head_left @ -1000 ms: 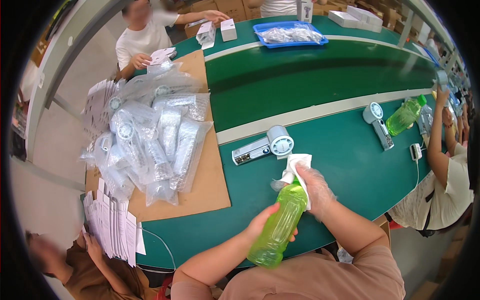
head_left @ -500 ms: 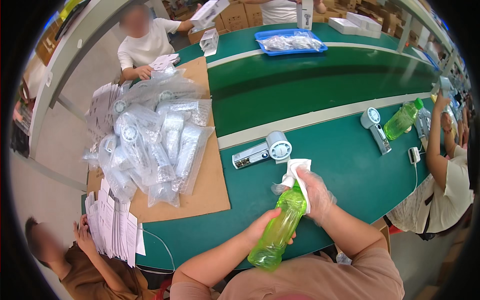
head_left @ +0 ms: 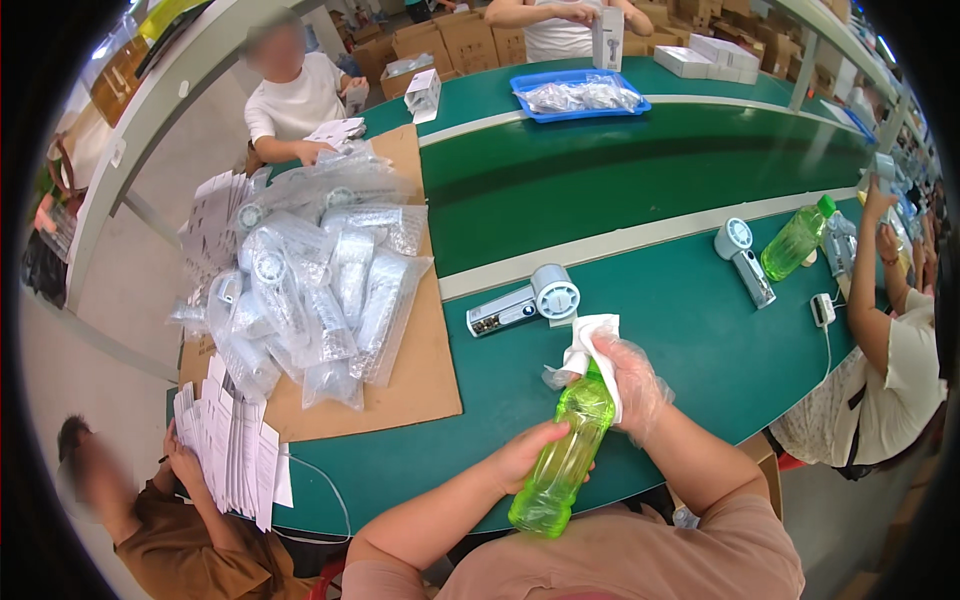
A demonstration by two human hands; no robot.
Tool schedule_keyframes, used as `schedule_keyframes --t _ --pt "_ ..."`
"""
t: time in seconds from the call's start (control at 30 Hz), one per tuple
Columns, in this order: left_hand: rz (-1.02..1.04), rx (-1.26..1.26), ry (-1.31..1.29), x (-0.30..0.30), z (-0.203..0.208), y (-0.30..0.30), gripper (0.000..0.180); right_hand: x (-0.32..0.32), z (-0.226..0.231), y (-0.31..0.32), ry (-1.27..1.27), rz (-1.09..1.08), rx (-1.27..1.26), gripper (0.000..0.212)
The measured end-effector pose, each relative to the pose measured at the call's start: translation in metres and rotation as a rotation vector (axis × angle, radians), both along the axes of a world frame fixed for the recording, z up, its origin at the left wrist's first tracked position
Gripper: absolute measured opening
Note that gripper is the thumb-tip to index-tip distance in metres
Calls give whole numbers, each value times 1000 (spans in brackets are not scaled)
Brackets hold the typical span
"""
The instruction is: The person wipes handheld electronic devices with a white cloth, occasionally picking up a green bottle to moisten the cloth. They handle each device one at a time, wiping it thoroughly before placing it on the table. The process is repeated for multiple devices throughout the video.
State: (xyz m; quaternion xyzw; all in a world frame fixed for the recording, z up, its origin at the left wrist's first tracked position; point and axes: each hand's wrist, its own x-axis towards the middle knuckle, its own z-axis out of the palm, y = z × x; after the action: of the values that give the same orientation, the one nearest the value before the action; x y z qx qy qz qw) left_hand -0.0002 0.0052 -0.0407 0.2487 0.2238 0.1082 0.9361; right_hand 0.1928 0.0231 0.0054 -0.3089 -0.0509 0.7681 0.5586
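Both hands [head_left: 575, 420] grip green bottle [head_left: 562, 458]; cloth [head_left: 592, 340] probably hides cap.

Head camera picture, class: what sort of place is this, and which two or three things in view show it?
Most likely a factory packing line. A long green conveyor belt runs between seated workers, bagged gadgets are heaped on cardboard, and cardboard boxes are stacked behind. The left hand holds a green bottle.
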Motion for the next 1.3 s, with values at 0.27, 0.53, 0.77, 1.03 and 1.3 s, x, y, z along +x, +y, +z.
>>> schedule_keyframes --t 0.27,0.53,0.77,1.03,1.3 --pt "6 49 12 3 7 -1 48 1 -2 0 -38 9 7 34" --pt "15 77 33 4 6 0 46 0 -4 6 -58 71 100 39" --pt "37 86 37 4 9 -1 45 -2 -9 7 -69 66 93 38" --pt "40 78 -15 5 4 2 43 1 -23 15 -42 76 137 41" --pt "456 674 -1 -15 37 15 57 -4 -18 16 -47 -104 196 43"
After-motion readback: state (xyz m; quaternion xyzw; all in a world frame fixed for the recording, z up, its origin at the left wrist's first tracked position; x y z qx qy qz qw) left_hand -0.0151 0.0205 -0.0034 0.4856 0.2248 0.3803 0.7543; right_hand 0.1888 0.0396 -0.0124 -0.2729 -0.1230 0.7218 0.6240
